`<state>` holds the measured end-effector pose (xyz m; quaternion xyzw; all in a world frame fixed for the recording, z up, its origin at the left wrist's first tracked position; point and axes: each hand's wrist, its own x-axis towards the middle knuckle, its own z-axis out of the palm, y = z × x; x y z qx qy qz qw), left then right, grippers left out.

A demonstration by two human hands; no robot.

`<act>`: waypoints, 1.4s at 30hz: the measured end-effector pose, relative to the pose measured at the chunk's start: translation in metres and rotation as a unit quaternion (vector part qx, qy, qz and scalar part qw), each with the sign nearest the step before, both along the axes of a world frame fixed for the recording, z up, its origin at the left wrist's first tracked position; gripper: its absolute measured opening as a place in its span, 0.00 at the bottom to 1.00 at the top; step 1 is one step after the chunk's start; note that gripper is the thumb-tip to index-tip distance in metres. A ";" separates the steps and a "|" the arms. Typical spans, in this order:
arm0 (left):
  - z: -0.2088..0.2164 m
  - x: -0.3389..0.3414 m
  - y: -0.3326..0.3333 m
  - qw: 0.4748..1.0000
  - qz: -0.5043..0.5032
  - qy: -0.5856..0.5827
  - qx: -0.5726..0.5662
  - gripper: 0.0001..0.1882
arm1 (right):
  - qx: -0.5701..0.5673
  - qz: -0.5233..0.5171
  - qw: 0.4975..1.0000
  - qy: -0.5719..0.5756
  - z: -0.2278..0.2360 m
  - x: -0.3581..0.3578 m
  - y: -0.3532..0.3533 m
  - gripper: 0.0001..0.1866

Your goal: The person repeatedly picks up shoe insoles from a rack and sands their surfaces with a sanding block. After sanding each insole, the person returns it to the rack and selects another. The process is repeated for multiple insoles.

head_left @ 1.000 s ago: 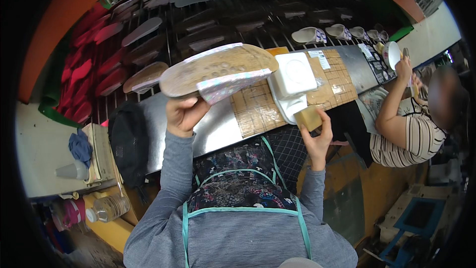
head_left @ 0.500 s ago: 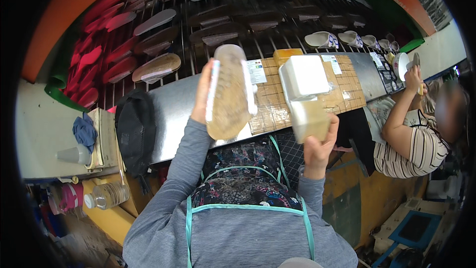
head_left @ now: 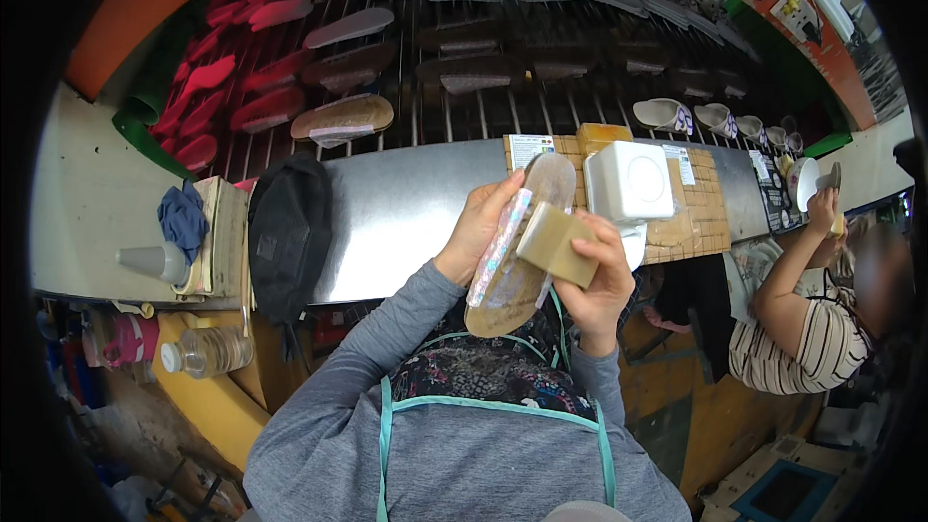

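My left hand (head_left: 479,228) grips a tan shoe sole (head_left: 505,300) by its left edge. A shiny iridescent strip (head_left: 501,249) runs along that edge, and the sole is tilted in front of my apron. My right hand (head_left: 601,275) is closed around a tan sponge-like block (head_left: 559,244). The block lies over the middle of the sole, hiding part of its face; whether it presses on it I cannot tell. Just beyond my right hand stands a white plastic container (head_left: 633,182) with a rounded top.
Rows of soles lie on a dark barred rack (head_left: 425,126) beyond the metal counter (head_left: 406,203). A black bag (head_left: 288,232) hangs over the counter's left end. At the right, a co-worker in a striped top (head_left: 788,348) holds a sole (head_left: 829,177).
The block has left the white container's side and moved left onto the sole. My left hand has brought the sole nearer and to the right, tilting it. The whole view has shifted somewhat.
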<state>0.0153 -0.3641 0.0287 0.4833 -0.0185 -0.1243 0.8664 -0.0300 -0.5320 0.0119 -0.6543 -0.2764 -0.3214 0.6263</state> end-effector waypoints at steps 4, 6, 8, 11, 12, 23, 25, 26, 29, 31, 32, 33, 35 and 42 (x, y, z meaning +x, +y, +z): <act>0.000 -0.004 -0.004 1.000 -0.018 -0.022 0.000 0.18 | 0.019 0.018 1.000 0.001 0.002 0.010 0.006 0.24; 0.000 -0.005 -0.002 1.000 -0.008 -0.026 0.015 0.19 | -0.001 0.037 0.999 0.015 0.003 0.008 0.006 0.24; 0.001 -0.008 0.000 0.999 -0.013 -0.038 0.030 0.19 | 0.001 0.031 0.999 0.042 0.003 0.005 0.004 0.24; 0.006 -0.009 -0.001 0.998 -0.013 -0.044 0.047 0.19 | -0.001 0.036 0.998 0.045 0.003 0.006 0.000 0.24; 0.008 -0.009 -0.003 0.997 -0.014 -0.048 0.050 0.19 | -0.007 0.032 0.998 0.053 0.003 0.007 -0.001 0.24; 0.026 0.023 -0.017 0.994 0.084 -0.066 0.035 0.17 | -0.079 0.078 0.994 0.014 -0.005 -0.021 0.000 0.24; 0.031 0.030 -0.019 0.993 0.099 -0.067 0.024 0.17 | -0.109 0.133 0.985 0.010 0.000 -0.025 -0.007 0.24; 0.033 0.032 -0.020 0.992 0.109 -0.059 0.021 0.17 | -0.132 0.159 0.978 0.010 0.003 -0.025 -0.012 0.23; 0.036 0.032 -0.028 0.992 0.104 -0.070 0.013 0.17 | -0.024 0.185 0.981 0.052 0.010 -0.017 -0.020 0.24; 0.036 0.029 -0.032 0.992 0.099 -0.074 0.018 0.17 | 0.045 0.066 0.996 0.037 0.011 -0.007 -0.017 0.25; 0.035 0.028 -0.033 0.992 0.097 -0.081 0.022 0.18 | 0.051 0.020 0.997 0.061 0.009 -0.001 -0.013 0.24; 0.034 0.028 -0.032 0.990 0.090 -0.103 0.017 0.18 | 0.039 0.033 0.998 0.042 0.007 0.002 -0.012 0.24; 0.034 0.030 -0.025 0.987 0.135 -0.078 0.024 0.19 | -0.004 0.049 0.998 0.043 0.001 0.003 -0.006 0.24; 0.041 0.037 0.015 0.888 0.406 -0.216 0.005 0.20 | 0.020 0.047 0.996 0.077 -0.018 -0.022 0.029 0.24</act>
